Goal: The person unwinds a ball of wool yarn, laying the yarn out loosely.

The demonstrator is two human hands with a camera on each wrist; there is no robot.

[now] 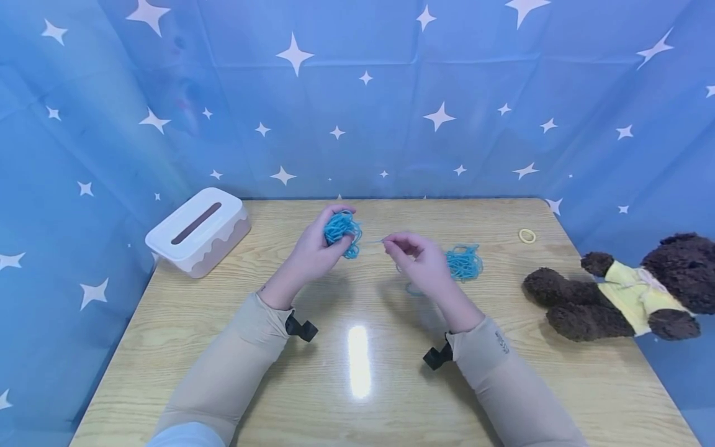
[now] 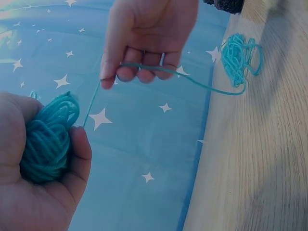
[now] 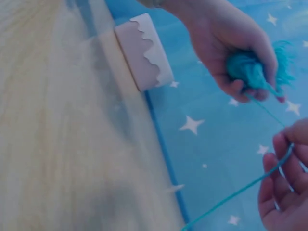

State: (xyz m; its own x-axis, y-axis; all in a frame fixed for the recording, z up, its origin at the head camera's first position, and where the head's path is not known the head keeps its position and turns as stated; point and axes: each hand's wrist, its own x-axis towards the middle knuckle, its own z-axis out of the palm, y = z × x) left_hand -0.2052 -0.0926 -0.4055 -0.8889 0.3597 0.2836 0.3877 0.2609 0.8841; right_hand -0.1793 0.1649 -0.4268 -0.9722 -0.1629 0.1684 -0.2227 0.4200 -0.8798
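In the head view my left hand (image 1: pixel 313 249) holds a ball of blue yarn (image 1: pixel 341 228) above the table, its fingers and thumb curled round it. To its right, my right hand (image 1: pixel 419 257) pinches a strand of yarn (image 2: pixel 91 103) between thumb and forefinger. That strand runs taut from the ball to the fingertips, as the left wrist view shows. From there it passes over the other fingers and sags to a loose heap of the same yarn (image 1: pixel 465 263) on the table, just beyond my right hand.
A white and pinkish tissue box (image 1: pixel 219 245) stands at the table's left back. A yellow ring (image 1: pixel 527 236) lies at the back right. A brown teddy bear (image 1: pixel 620 298) in yellow clothes lies across the right edge. A blue starry curtain (image 1: pixel 357 155) hangs behind the wooden table (image 1: pixel 313 397).
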